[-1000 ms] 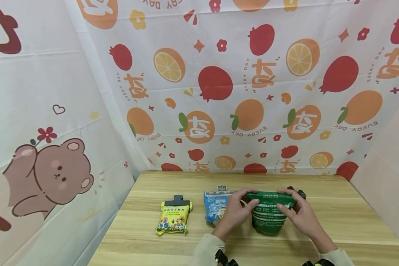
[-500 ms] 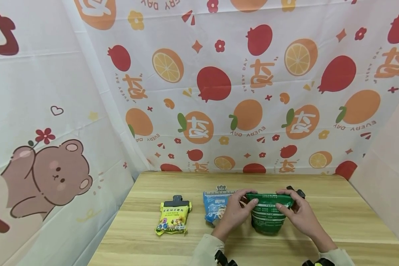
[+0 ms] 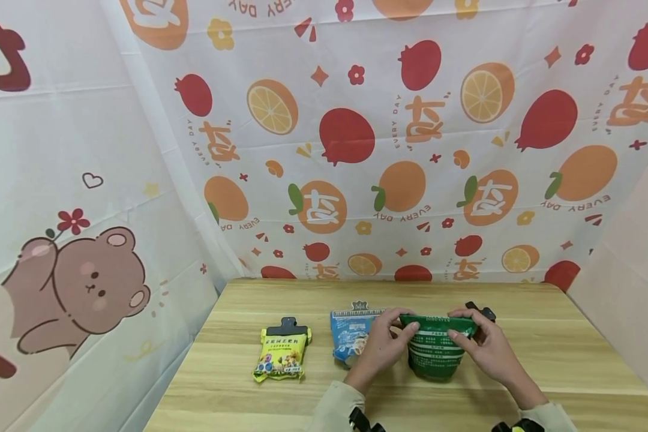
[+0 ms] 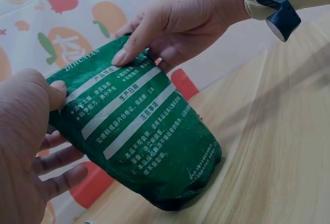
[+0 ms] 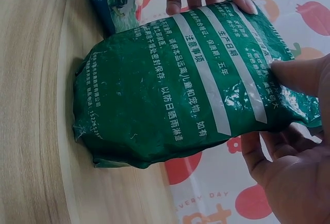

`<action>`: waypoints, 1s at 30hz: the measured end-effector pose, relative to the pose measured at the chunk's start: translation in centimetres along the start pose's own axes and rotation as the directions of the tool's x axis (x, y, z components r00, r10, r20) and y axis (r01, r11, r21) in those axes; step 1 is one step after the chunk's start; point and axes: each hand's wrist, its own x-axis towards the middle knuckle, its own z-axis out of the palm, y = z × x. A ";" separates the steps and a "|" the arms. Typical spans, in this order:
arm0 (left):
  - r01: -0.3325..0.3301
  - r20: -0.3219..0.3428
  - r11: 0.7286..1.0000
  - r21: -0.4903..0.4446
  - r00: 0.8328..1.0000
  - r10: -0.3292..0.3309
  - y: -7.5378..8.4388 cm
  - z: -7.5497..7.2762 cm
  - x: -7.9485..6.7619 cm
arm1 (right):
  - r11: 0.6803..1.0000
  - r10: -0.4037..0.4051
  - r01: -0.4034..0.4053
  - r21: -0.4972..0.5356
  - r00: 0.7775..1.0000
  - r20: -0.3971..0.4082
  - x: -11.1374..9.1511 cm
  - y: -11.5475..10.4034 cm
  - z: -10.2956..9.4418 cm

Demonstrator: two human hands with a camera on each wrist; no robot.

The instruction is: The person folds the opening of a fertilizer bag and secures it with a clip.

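Observation:
A green bag [image 3: 437, 354] with white print and pale stripes stands on the table, its lower end on the wood. My left hand [image 3: 383, 345] pinches its upper left corner, thumb on the printed front and fingers behind. On the other upper corner my right hand [image 3: 488, 349] holds it the same way. The left wrist view shows both thumbs pressing the front of the green bag [image 4: 144, 131] near its top edge. Partly hidden behind my right hand lies a black clip [image 3: 485, 311]. The back of the bag is out of sight.
Left of the green bag lies a blue bag [image 3: 350, 336] with a metal-looking clip [image 3: 360, 306] at its top, partly covered by my left hand. Further left is a yellow bag [image 3: 282, 357] with a black clip [image 3: 288, 327]. A printed curtain [image 3: 356, 198] hangs behind the wooden table [image 3: 221, 384].
The green bag's top edge has gone slightly back and down, so the upper line of print no longer shows. Both hands keep nearly the same place and hold.

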 end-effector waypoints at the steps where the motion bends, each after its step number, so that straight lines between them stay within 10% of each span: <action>1: -0.005 -0.002 1.000 0.004 1.000 0.005 0.0 0.0 0.0 | 1.000 0.005 -0.005 -0.003 1.000 0.001 0.0 -0.1 0.0; 16: -0.125 -0.078 0.964 0.235 0.986 0.147 0.7 0.3 0.4 | 0.974 0.116 -0.120 -0.194 0.993 -0.034 0.2 -0.7 -0.7; 23: -0.314 0.005 0.772 0.552 0.928 0.374 1.6 0.2 0.6 | 0.931 -0.073 0.042 -0.363 0.995 -0.071 0.4 -1.4 -0.6; 30: -0.349 0.094 0.560 0.751 0.897 0.433 2.7 0.7 0.7 | 0.791 -0.356 0.286 -0.541 0.934 -0.027 0.6 -2.6 0.1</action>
